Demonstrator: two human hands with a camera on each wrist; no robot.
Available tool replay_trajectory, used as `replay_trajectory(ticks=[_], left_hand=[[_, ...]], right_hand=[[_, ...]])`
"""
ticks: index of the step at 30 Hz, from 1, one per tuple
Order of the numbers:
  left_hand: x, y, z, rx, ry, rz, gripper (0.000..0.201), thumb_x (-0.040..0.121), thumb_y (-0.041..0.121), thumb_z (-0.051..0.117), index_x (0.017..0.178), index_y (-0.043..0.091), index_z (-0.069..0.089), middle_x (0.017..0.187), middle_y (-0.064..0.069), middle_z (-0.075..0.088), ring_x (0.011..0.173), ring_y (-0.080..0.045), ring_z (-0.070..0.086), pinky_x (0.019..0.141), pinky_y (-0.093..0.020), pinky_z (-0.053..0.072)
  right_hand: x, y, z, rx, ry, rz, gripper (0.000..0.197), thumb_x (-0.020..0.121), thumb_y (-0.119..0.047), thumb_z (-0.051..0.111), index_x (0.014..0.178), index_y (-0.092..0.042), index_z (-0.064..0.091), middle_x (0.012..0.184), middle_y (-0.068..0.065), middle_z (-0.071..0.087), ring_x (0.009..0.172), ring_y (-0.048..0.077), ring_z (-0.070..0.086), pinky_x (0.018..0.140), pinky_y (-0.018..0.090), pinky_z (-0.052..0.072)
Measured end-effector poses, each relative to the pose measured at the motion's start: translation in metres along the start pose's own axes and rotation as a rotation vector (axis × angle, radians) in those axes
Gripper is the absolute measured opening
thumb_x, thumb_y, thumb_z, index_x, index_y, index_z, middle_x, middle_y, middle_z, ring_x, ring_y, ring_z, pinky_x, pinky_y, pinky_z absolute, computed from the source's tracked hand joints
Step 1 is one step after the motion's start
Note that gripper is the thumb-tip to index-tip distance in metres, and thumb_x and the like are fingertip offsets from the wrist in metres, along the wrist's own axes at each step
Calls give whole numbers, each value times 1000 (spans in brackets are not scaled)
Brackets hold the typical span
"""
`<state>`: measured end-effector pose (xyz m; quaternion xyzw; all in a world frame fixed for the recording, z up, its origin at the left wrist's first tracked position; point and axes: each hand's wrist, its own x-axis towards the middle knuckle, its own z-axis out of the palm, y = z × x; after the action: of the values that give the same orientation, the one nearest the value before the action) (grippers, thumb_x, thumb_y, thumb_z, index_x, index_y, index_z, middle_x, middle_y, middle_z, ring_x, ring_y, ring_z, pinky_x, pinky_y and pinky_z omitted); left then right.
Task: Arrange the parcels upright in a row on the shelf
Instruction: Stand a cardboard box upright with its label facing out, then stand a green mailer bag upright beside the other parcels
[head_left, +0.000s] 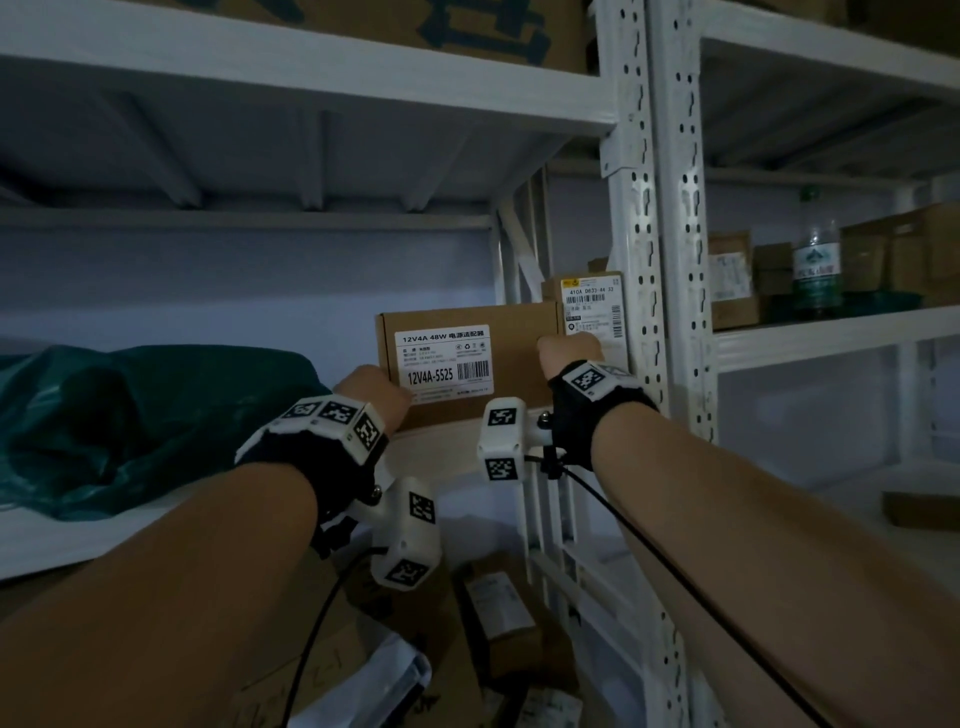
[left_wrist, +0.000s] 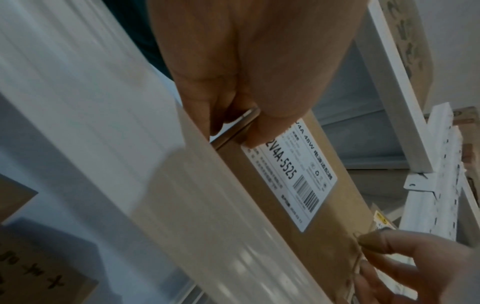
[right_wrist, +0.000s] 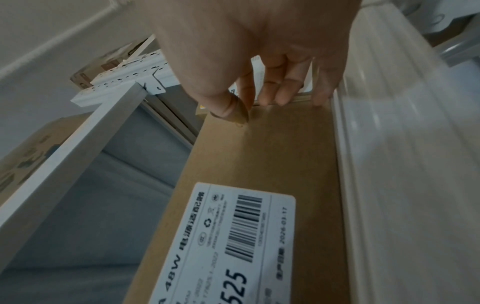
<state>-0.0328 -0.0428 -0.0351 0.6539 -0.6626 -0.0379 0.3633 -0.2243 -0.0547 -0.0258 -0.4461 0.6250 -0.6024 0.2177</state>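
Observation:
A brown cardboard parcel (head_left: 519, 353) with a white "12V4A-5525" label stands upright on the white shelf (head_left: 441, 457), near its right end. My left hand (head_left: 376, 395) pinches the parcel's lower left edge between thumb and fingers (left_wrist: 233, 131). My right hand (head_left: 569, 351) holds the parcel's right edge, thumb on the front face and fingers curled behind it (right_wrist: 257, 107). In the right wrist view the parcel (right_wrist: 272, 164) fills the middle. A second labelled parcel (head_left: 592, 306) stands upright just behind it, against the post. The parcels' backs are hidden.
A dark green bag (head_left: 130, 415) lies on the shelf at the left. The perforated white post (head_left: 639, 260) bounds the shelf on the right. The neighbouring shelf holds a bottle (head_left: 815, 265) and boxes (head_left: 732, 280). More boxes (head_left: 498, 613) lie below.

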Motion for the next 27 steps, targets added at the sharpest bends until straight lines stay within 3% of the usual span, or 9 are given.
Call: replay_trajectory(ticks=[4,6,8,12,14,15,18,23,27], left_hand=[[1,2,0,2,-32,-20,26,90,22,55,66,12,50,70,-4,55,57,-13,49,48,-22,37],[-2,5,-2,-27,-58,-52,31,87,30,59,106,5,56,106,-13,62,88,-24,63,68,-28,48],[-5,9,-7,-61,-28,-95,72,86,36,60,138,-4,30,134,-21,49,119,-32,54,90,-33,47],[-11,17,-37,-99,105,-23,79,92,31,53,147,-6,10,148,-25,32,133,-34,39,103,-33,38],[-11,17,-58,-21,151,45,56,94,30,49,135,-5,36,136,-23,44,123,-33,47,95,-33,41],[-13,16,-69,36,168,96,35,94,29,48,110,-1,52,116,-19,55,106,-30,54,82,-33,44],[-13,8,-101,238,168,120,42,93,23,46,55,11,32,59,-4,38,51,-16,36,46,-24,27],[-5,-36,-159,583,66,22,37,84,35,60,58,12,49,64,-9,52,57,-21,50,59,-28,45],[-15,-67,-177,644,17,-100,48,80,48,66,57,10,48,60,-7,47,56,-20,47,55,-30,40]], right_hand=[[-6,-4,8,-3,-13,-47,35,91,-16,45,59,-18,32,63,-1,36,53,11,32,46,23,26],[-13,-10,11,23,-21,-77,34,87,-8,46,56,-12,33,58,3,39,51,16,36,46,26,26],[-18,-17,16,49,-62,-109,31,82,-8,48,53,-10,37,56,5,43,53,22,41,52,27,33],[-38,-35,34,207,-341,-119,22,85,-12,50,62,-12,52,56,5,53,52,22,49,50,27,41],[-51,-43,45,270,-463,-114,20,91,-13,48,73,-9,57,64,5,60,53,17,54,46,21,44],[-58,-48,51,285,-511,-123,19,92,-15,49,77,-8,60,67,6,62,54,16,55,45,19,45],[-75,-61,66,312,-684,-148,22,93,-19,50,79,-7,62,71,7,64,52,15,60,47,17,48],[-104,-83,92,315,-847,-171,18,93,-17,52,101,-7,64,99,11,65,83,25,65,73,30,57],[-118,-95,119,135,-759,-328,34,91,-16,56,125,-10,59,139,9,52,129,26,47,102,36,41]])
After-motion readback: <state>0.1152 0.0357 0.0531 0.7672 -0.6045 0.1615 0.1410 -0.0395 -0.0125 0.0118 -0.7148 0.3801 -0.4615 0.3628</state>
